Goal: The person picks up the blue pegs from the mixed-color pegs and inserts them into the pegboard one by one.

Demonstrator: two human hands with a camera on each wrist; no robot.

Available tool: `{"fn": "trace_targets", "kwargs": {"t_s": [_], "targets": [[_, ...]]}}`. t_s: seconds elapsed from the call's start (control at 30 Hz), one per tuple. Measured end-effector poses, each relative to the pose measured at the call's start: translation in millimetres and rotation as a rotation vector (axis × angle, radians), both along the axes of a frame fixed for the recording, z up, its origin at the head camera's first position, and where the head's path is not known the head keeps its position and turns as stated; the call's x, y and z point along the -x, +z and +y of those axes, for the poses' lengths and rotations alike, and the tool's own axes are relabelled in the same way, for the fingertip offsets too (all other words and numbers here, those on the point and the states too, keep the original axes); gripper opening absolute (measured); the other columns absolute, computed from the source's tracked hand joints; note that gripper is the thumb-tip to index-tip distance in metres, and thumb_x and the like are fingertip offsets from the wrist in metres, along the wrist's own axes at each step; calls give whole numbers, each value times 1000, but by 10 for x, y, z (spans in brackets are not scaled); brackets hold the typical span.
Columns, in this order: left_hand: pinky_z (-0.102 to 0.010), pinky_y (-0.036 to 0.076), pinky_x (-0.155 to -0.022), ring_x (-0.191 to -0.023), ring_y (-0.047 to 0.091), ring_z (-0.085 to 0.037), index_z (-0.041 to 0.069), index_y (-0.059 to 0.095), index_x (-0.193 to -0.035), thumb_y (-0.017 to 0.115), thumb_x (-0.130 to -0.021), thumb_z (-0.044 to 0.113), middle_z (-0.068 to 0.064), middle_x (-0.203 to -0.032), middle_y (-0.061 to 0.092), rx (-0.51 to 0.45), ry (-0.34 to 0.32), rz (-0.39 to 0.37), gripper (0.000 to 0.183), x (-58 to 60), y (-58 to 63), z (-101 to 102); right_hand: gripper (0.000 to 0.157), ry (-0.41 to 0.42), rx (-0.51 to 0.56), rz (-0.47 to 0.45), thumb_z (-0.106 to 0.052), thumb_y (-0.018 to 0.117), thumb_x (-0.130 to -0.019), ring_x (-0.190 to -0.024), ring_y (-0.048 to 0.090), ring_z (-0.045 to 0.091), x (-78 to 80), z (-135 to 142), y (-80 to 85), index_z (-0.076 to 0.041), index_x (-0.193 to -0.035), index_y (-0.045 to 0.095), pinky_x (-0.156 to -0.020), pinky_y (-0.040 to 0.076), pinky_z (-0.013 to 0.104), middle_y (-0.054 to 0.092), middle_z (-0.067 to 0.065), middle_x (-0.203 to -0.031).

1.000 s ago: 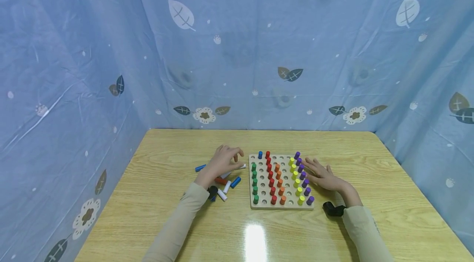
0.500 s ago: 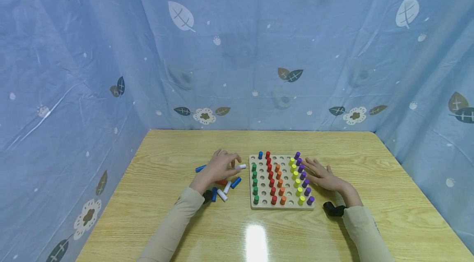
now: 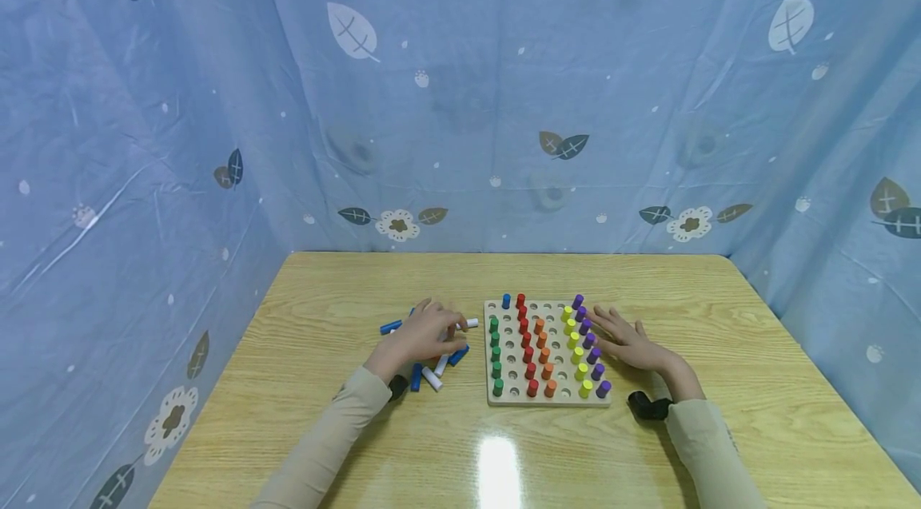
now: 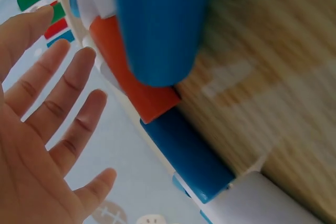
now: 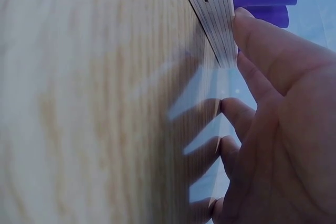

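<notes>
Over a loose heap of pegs left of the board hovers my left hand (image 3: 420,333), its fingers relaxed and slightly bent with nothing held. Its spread fingers show in the left wrist view, apart from a blue peg (image 4: 163,30) and an orange-red peg (image 4: 131,72). A white peg (image 3: 472,324) lies just beyond the fingertips, and another blue peg (image 3: 460,354) lies below the thumb. My right hand (image 3: 633,345) rests at the right side of the wooden pegboard (image 3: 547,402); its thumb and index finger touch the board's edge, the other fingertips stand on the table.
Upright pegs fill several board columns: green (image 3: 496,371), red (image 3: 528,355), orange (image 3: 544,355), yellow (image 3: 578,355) and purple (image 3: 594,356). One blue peg (image 3: 507,301) stands in the back row. More white pegs (image 3: 432,379) lie left of the board. A blue curtain (image 3: 460,93) surrounds the table.
My left hand has drawn back from beside the board, moving left and nearer over the loose pegs, uncovering the white peg. My right hand and the board stay still.
</notes>
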State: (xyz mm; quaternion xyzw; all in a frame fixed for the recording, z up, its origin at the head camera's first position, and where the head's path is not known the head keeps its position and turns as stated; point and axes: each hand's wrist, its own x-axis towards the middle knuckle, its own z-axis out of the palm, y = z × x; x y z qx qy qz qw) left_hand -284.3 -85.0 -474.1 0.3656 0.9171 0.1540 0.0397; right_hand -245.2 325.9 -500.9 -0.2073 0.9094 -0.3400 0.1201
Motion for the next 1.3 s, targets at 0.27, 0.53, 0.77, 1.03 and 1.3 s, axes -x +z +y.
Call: {"fn": "trace_targets", "kwargs": {"t_s": [0.27,0.53,0.77,1.03,1.3], "targets": [[-54,15,-111,-80,45,-9,25,64,-109,63,-87,39,15,-75,53,22,-45,-3,25,-30,-15,-8,56,4,-1,21,-25,47,-97,-134,-5,53,-17,-2,22,-2,-144,28,-95,-16,71,10,30,-149],[-52,18,-110,-79,45,-8,27,64,-106,63,-87,38,12,-76,55,65,-69,-10,22,-27,-47,12,57,-2,-2,11,-26,46,-97,-134,-5,52,-23,-21,38,-2,-145,27,-95,-15,71,10,30,-149],[-49,23,-108,-79,45,-8,29,64,-104,63,-87,39,13,-76,55,92,-78,9,20,-40,-77,34,58,-6,-13,0,-29,44,-98,-135,-6,51,-6,-14,10,-2,-146,24,-96,-15,70,9,28,-150],[-47,22,-109,-77,42,-7,29,63,-103,63,-87,37,13,-75,53,80,-68,-14,18,-53,-71,50,58,-8,-13,2,-29,45,-98,-135,-6,51,-12,-11,12,-2,-146,25,-96,-15,70,9,28,-150],[-47,21,-109,-78,43,-6,29,63,-102,64,-87,35,12,-77,55,72,-60,-30,16,-58,-67,49,58,-14,-22,4,-29,44,-98,-135,-5,51,-13,-15,8,-2,-146,24,-97,-15,70,9,28,-150]]}}
